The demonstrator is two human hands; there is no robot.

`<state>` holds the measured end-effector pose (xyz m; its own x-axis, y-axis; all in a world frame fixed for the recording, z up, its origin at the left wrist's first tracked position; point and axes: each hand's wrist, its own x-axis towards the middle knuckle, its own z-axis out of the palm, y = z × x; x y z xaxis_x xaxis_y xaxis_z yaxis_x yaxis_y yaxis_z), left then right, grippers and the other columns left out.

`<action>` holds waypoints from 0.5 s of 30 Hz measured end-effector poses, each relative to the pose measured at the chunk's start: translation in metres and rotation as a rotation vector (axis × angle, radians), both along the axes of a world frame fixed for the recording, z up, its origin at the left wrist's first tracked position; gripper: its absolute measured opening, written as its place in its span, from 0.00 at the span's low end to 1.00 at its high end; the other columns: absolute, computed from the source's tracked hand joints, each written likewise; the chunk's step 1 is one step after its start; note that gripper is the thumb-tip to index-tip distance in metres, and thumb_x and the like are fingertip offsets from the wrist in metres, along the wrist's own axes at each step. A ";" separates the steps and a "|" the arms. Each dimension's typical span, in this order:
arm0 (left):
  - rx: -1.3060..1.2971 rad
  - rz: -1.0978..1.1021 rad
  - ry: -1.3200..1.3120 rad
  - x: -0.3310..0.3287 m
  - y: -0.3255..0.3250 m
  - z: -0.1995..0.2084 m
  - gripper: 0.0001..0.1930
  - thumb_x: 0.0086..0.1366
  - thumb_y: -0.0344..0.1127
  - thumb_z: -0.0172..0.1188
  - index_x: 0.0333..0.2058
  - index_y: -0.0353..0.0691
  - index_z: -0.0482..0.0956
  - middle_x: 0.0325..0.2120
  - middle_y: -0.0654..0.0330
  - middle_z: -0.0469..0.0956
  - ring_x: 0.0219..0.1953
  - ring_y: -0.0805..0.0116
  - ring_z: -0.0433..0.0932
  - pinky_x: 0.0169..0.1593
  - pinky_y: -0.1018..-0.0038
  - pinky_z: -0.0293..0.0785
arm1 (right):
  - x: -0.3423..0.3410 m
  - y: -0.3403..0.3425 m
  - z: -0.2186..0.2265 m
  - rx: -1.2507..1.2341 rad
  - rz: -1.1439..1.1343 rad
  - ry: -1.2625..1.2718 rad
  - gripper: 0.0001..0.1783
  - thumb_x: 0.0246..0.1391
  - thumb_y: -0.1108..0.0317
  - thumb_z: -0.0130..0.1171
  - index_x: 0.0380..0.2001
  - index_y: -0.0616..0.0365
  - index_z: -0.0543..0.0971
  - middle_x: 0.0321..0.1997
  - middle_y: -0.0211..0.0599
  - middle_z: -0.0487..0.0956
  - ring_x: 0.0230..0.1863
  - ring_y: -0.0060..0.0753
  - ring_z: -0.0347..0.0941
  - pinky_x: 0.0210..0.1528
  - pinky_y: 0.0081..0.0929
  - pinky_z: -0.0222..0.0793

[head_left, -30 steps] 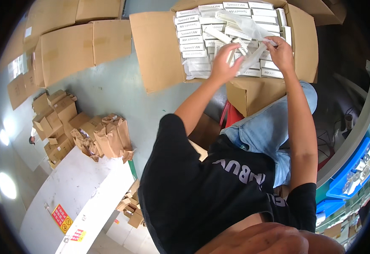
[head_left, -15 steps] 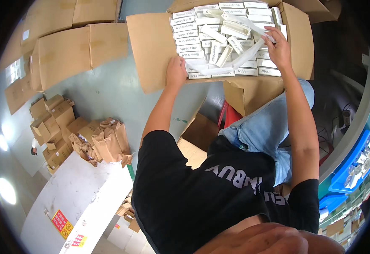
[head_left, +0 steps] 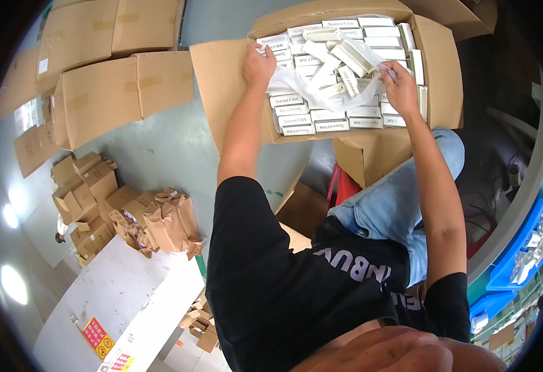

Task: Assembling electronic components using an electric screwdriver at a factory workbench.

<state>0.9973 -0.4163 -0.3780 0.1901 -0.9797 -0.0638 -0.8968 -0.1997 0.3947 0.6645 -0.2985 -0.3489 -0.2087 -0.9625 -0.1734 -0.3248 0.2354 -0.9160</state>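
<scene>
An open cardboard box (head_left: pixel 355 132) sits in front of me, packed with rows of small white printed boxes (head_left: pixel 293 119). On top of them lies a translucent plastic bag (head_left: pixel 314 94), its mouth spread wide. Loose white long parts and small boxes (head_left: pixel 353 57) lie jumbled in and around the bag. My left hand (head_left: pixel 259 66) is closed at the bag's left edge, over the left rows. Its grip is partly hidden by the fingers. At the right side, my right hand (head_left: pixel 400 88) pinches the bag's edge between thumb and fingers.
Large closed cartons (head_left: pixel 101 93) stand at the far left. Smaller cartons (head_left: pixel 91 198) and a crumpled brown paper bag (head_left: pixel 171 220) are by a white table (head_left: pixel 122 279). A smaller open box (head_left: pixel 302 204) is below the main one. Blue bins (head_left: pixel 520 254) line the right bench.
My left hand has moved away from me along the box's left side, drawing the bag's edge with it. My right hand has shifted slightly nearer. The loose pieces have shifted.
</scene>
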 end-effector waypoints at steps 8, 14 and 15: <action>0.111 0.063 -0.336 0.006 -0.024 0.004 0.16 0.65 0.41 0.54 0.49 0.45 0.78 0.37 0.49 0.83 0.40 0.47 0.82 0.42 0.54 0.78 | 0.013 0.001 0.005 0.008 -0.033 -0.017 0.08 0.59 0.73 0.57 0.41 0.58 0.81 0.32 0.40 0.83 0.34 0.30 0.82 0.40 0.26 0.75; 0.106 -0.044 -0.290 0.001 -0.037 -0.003 0.17 0.66 0.45 0.54 0.52 0.54 0.80 0.40 0.51 0.83 0.42 0.49 0.82 0.44 0.56 0.78 | 0.011 0.004 0.008 0.038 -0.057 -0.009 0.08 0.58 0.73 0.57 0.41 0.58 0.81 0.35 0.41 0.84 0.35 0.32 0.83 0.40 0.27 0.76; 0.111 -0.091 -0.273 -0.004 -0.041 -0.005 0.17 0.66 0.46 0.56 0.51 0.54 0.81 0.40 0.52 0.83 0.43 0.50 0.82 0.46 0.57 0.78 | 0.009 0.004 0.009 0.052 -0.063 -0.010 0.08 0.58 0.73 0.57 0.41 0.59 0.81 0.35 0.42 0.83 0.35 0.33 0.83 0.41 0.27 0.76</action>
<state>0.9934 -0.4569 -0.3832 0.1266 -0.9834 -0.1299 -0.9830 -0.1419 0.1168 0.6733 -0.2945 -0.3404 -0.2665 -0.9373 -0.2248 -0.2985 0.3020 -0.9054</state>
